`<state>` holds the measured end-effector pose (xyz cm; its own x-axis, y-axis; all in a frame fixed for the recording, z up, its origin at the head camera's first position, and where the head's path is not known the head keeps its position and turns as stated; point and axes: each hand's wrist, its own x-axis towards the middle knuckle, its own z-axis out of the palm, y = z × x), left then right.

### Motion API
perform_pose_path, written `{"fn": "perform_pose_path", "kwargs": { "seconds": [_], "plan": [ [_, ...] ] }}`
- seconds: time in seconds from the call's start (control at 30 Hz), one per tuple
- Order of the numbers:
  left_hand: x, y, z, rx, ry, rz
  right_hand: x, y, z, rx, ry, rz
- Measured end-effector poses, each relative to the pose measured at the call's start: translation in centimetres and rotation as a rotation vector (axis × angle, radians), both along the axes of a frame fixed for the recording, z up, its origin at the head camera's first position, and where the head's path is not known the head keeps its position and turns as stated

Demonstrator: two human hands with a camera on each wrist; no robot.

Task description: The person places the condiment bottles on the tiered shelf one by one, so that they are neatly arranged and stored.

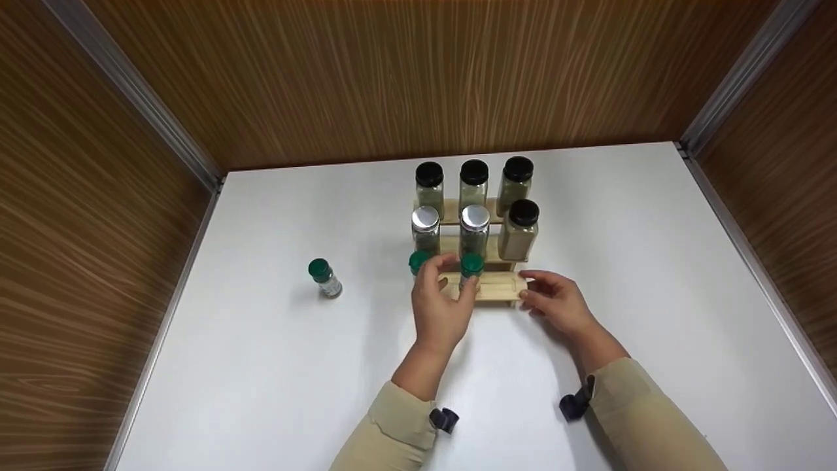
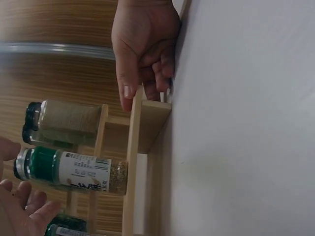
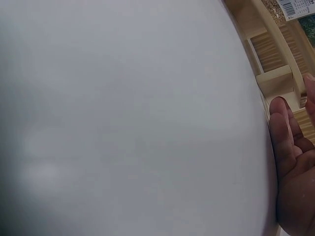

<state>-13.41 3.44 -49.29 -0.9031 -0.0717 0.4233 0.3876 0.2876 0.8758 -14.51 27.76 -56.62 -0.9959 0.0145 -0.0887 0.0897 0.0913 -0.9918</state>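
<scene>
A wooden tiered spice rack [image 1: 500,286] stands on the white table. On its lowest step, a green-capped spice jar [image 2: 83,169] with a white label stands upright near the middle. My left hand [image 1: 441,314] is around this jar with thumb and fingers spread apart; in the left wrist view a gap shows between them and the jar. Another green-capped jar [image 1: 419,261] at the step's left end is partly hidden by that hand. My right hand [image 1: 562,306] holds the right end of the lowest step, thumb above and fingers below the board.
A third green-capped jar [image 1: 325,279] stands alone on the table to the left. Two silver-lidded jars [image 1: 475,229] and a black-lidded jar [image 1: 520,232] fill the middle step. Several black-lidded jars [image 1: 474,180] line the top. Wood-grain panels [image 1: 418,78] enclose the table.
</scene>
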Motion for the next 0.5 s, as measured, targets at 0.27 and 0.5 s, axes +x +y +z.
{"fn": "perform_pose_path", "kwargs": {
  "seconds": [0.27, 0.5],
  "plan": [
    [-0.4, -2.6, 1.4, 0.095, 0.171, 0.143, 0.2, 0.1, 0.1, 0.019, 0.024, 0.002],
    [-1.3, -6.5, 2.1, 0.132, 0.216, 0.342, 0.2, 0.2, 0.0, 0.018, 0.021, -0.006]
  ]
}}
